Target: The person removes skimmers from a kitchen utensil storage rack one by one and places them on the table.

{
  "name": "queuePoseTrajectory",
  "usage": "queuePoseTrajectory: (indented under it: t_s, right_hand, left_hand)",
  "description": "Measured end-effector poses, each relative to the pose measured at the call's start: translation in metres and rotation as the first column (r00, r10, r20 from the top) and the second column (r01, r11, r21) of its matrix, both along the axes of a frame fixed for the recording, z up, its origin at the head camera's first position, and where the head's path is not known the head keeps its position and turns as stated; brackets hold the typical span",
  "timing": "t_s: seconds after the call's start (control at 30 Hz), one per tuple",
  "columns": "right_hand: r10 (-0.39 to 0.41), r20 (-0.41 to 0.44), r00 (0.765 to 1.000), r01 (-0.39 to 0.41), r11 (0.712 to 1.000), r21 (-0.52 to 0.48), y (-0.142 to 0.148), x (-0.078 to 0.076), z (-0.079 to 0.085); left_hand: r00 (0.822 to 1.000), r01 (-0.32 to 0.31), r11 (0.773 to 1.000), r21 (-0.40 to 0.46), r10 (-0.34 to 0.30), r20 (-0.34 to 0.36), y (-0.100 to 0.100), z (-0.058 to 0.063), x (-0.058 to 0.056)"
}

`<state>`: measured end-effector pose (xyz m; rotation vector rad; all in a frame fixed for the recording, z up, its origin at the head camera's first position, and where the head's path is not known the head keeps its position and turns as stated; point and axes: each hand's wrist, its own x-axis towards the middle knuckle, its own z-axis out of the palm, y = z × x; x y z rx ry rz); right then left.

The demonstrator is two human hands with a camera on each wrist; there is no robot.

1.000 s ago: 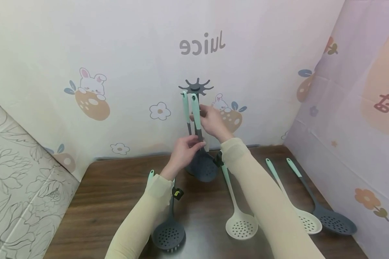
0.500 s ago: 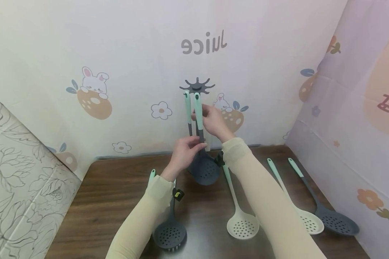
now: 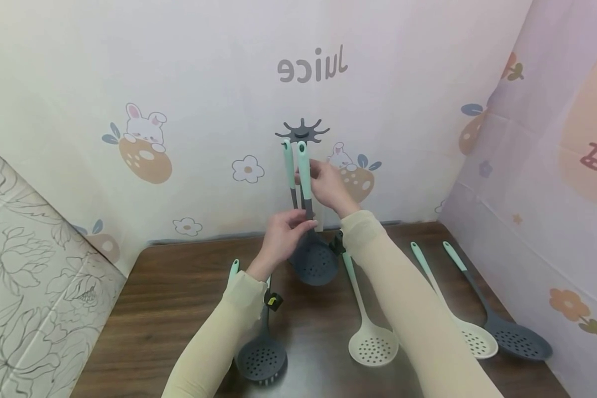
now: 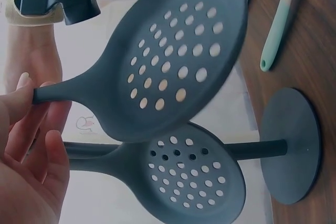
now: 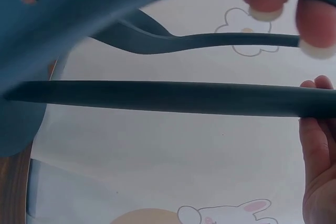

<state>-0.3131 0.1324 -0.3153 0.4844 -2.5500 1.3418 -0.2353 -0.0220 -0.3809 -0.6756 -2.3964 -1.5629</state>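
Note:
My left hand [image 3: 281, 235] pinches the neck of a dark grey skimmer [image 3: 315, 262] whose mint handle points up. In the left wrist view its perforated bowl [image 4: 173, 51] is close to the camera. A second dark skimmer [image 4: 184, 177] is beside the stand's pole, its mint handle [image 3: 289, 166] just left of the first. The dark utensil stand has a ring of hooks [image 3: 302, 132] on top and a round base [image 4: 291, 145]. My right hand [image 3: 330, 185] grips the stand's pole [image 5: 173, 97], partly hidden behind the nearer handle.
On the brown table [image 3: 174, 287] lie a white skimmer [image 3: 373, 348] near the middle, a white one [image 3: 477, 340] and a dark one [image 3: 517, 340] at right. Another dark skimmer [image 3: 261, 359] lies beside the left sleeve, partly over a pronged utensil. Printed cloth hangs behind.
The skimmer in my left hand has shifted slightly right, with its bowl a little lower in the head view. My right hand keeps its grip on the pole.

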Motion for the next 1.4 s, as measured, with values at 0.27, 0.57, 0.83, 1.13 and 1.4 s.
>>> queuePoseTrajectory:
  t_s: [0.27, 0.57, 0.83, 1.13, 1.4]
  right_hand:
    - [-0.011, 0.001, 1.0, 0.011, 1.0, -0.002, 0.0, 0.0, 0.0]
    - [-0.017, -0.004, 1.0, 0.017, 1.0, 0.008, 0.0, -0.002, -0.002]
    - [-0.039, 0.022, 0.999, 0.039, 0.999, 0.034, 0.0, -0.003, -0.002]
    - [-0.044, 0.053, 0.998, 0.042, 0.999, 0.034, -0.002, 0.0, 0.0]
    - [-0.023, 0.027, 0.999, 0.023, 1.0, 0.018, -0.001, 0.0, -0.001]
  left_hand:
    - [1.0, 0.009, 1.0, 0.002, -0.009, -0.01, -0.003, 0.002, 0.001]
    - [1.0, 0.031, 0.999, -0.012, -0.031, -0.001, -0.007, -0.006, 0.006]
    - [0.999, 0.018, 0.999, -0.033, -0.017, 0.027, -0.013, -0.014, 0.011]
    - [1.0, -0.004, 1.0, -0.031, 0.004, 0.023, -0.03, -0.022, 0.016]
    - [0.998, -0.03, 0.998, -0.062, 0.033, 0.05, -0.045, -0.025, 0.019]
